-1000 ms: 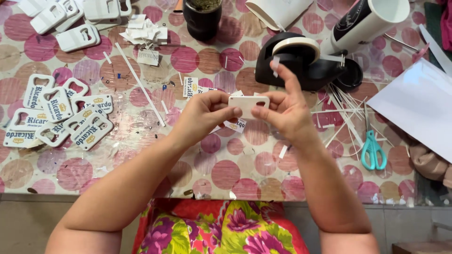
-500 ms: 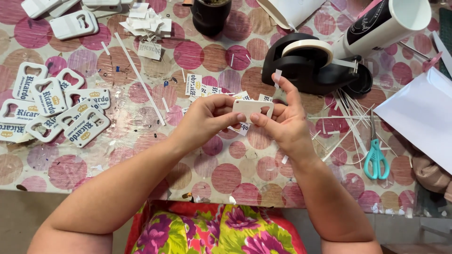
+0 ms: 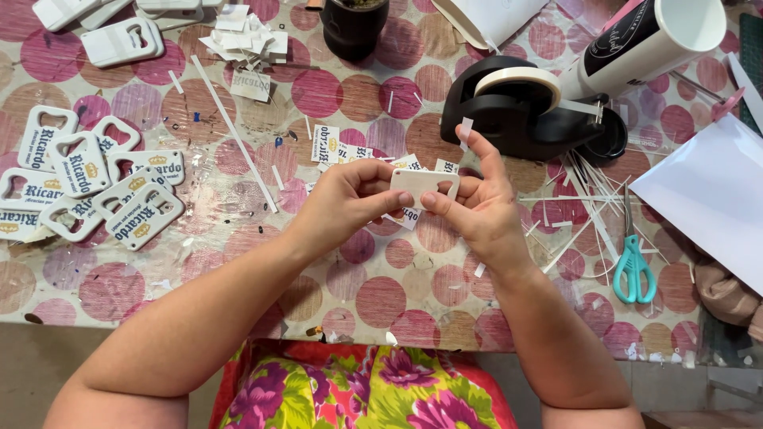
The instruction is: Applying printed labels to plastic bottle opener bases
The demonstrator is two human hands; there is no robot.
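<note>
Risk item: white bottle-opener blank [image 3: 424, 187], pinched above mid-bench between your left hand [image 3: 350, 199] and right hand [image 3: 475, 208]; tape strip [image 3: 466, 132] on your raised right forefinger may curl, landing crooked.

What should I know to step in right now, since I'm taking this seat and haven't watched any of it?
Left hand: fingers pinch the left end of the small white rectangular plastic tag, held above the table.
Right hand: grips the tag's right end; a short white paper strip sticks to the raised index fingertip.
Black tape dispenser with white roll sits just behind the hands; teal-handled scissors lie to the right.
Done: a pile of white labelled tags lies at left.
Left: plain white tags at top left and small printed labels behind the hands remain unjoined.
</note>
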